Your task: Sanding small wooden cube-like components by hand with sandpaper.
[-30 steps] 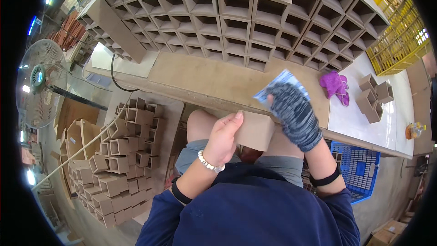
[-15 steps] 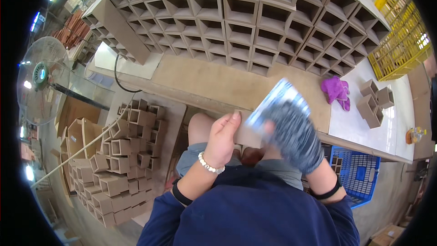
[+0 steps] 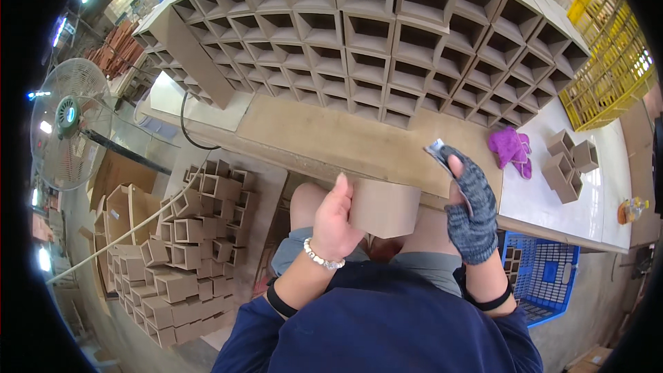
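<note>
Square brown box section (image 3: 384,207) held over the lap, just under the front edge of the workbench (image 3: 331,135), one flat side turned up to the camera. Left hand (image 3: 336,224), bare, closed on the left side of this piece, thumb up along its edge, white bead bracelet at the wrist. Right hand (image 3: 471,211), in a grey knitted glove, just beside the right side of the piece, fingers curled around a small folded abrasive sheet (image 3: 437,150), grey and pale, pinched at the top under the thumb.

Compared with half a second ago: sheet no longer spread wide and blurred above the piece, now pulled back to the right and raised near the bench edge; the box face fully uncovered. Probably one rubbing pass just finished, or the grip on the sheet being changed; piece not put down, so work on it seemingly not ended.

Further out: on the bench, a big stack of finished open boxes (image 3: 387,34) like a honeycomb wall, a purple cloth (image 3: 511,148), some small loose box pieces (image 3: 570,162) on the white surface at right. Blue crate (image 3: 545,280) under the table at right, yellow crates (image 3: 615,48) far right. At left on the floor, a pile of the same small boxes (image 3: 183,249), and a standing fan (image 3: 65,121).
</note>
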A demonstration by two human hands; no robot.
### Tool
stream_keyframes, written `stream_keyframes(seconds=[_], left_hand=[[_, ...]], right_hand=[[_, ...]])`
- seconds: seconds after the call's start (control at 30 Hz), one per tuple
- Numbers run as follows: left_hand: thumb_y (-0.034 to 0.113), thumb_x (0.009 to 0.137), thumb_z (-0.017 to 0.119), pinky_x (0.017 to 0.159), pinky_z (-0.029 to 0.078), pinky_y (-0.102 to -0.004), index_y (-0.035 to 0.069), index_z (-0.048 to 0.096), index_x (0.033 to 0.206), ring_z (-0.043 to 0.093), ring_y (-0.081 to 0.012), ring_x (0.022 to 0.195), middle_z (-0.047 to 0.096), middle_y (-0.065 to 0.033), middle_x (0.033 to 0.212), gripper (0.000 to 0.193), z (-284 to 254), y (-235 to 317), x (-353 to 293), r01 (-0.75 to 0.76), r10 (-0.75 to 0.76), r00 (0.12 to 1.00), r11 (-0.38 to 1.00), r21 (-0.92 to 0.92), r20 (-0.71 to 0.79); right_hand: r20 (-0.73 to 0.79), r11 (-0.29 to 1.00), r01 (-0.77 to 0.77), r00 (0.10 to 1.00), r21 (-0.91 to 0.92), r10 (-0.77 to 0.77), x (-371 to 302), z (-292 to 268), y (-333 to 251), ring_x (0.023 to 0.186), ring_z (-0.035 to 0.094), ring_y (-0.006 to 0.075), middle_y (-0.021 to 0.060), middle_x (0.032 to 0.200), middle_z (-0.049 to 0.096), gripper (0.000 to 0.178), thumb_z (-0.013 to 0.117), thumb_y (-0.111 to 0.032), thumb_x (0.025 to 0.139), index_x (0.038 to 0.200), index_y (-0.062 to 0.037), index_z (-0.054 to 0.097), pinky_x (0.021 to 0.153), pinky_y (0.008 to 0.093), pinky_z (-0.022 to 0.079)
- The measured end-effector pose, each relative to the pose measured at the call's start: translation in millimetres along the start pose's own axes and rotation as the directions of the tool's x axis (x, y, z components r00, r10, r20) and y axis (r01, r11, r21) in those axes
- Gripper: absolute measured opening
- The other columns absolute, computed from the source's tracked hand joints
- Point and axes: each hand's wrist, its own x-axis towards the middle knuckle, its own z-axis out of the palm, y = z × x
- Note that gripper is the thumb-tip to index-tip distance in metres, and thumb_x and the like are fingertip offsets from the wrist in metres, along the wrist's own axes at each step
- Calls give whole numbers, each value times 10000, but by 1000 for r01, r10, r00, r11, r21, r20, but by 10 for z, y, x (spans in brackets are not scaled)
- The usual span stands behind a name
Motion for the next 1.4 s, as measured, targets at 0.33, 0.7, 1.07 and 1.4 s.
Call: stream_keyframes(seconds=[0.33,0.7,1.07,1.4], left_hand=[[390,909,345,868,421,-364,22,505,1102,547,-211,988,572,-88,1084,445,-57,-172,130,50,-46,992,998,29,-119],[135,824,410,931,369,-348,-17,502,1112,529,-222,1032,586,-103,1068,338,-216,23,93,83,-80,995,995,56,-62],[202,906,468,760,442,-274,4,539,1014,567,-128,844,600,-46,939,236,-29,-61,27,71,-50,990,984,164,-129],[172,899,477,762,440,-251,9,534,955,555,-102,830,593,-41,941,181,-110,-52,31,40,-40,999,989,144,-5]], right_hand=[[334,990,117,932,81,-138,107,94,-342,915,519,313,158,1075,537,463,527,-21,775,1233,-44,461,819,381,421],[131,999,0,991,-47,6,221,-227,-125,1044,499,350,172,1140,521,455,483,16,742,1192,-47,505,924,413,385],[394,936,179,918,-302,-48,138,193,247,1107,474,326,166,1146,527,395,501,-101,769,1158,-32,503,980,452,327],[471,898,329,867,-293,-164,127,245,-14,1069,502,308,135,1140,537,332,479,-136,801,1118,-60,540,961,442,342]])
